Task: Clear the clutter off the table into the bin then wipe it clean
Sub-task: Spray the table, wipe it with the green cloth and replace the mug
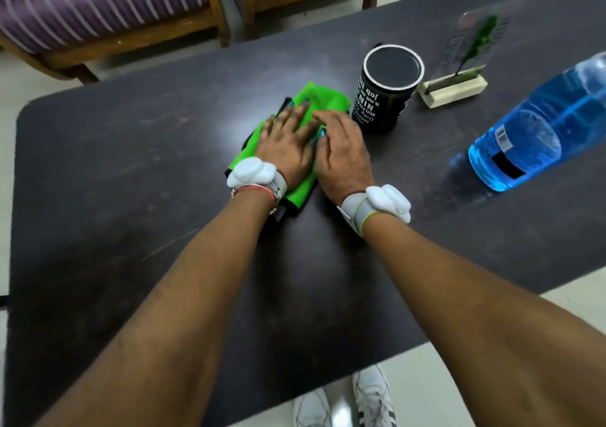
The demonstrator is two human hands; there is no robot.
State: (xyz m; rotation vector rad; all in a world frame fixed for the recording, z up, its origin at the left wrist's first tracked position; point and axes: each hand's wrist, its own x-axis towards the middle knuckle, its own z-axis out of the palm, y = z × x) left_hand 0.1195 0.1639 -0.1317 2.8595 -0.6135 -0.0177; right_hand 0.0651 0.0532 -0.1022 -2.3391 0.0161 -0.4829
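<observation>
A bright green cloth (323, 98) with dark edging lies on the dark table (131, 180) near its middle. My left hand (288, 141) lies flat on the cloth with its fingers spread. My right hand (341, 151) rests beside it at the cloth's right edge, fingers straight and angled toward the left hand. Most of the cloth is hidden under the two hands.
A black cylindrical tin (385, 98) with white lettering stands just right of the cloth. Behind it is a clear plaque on a pale wooden base (459, 88). A bottle of blue liquid (537, 128) leans at the right. Wooden chairs with striped purple cushions (98, 6) stand beyond the table.
</observation>
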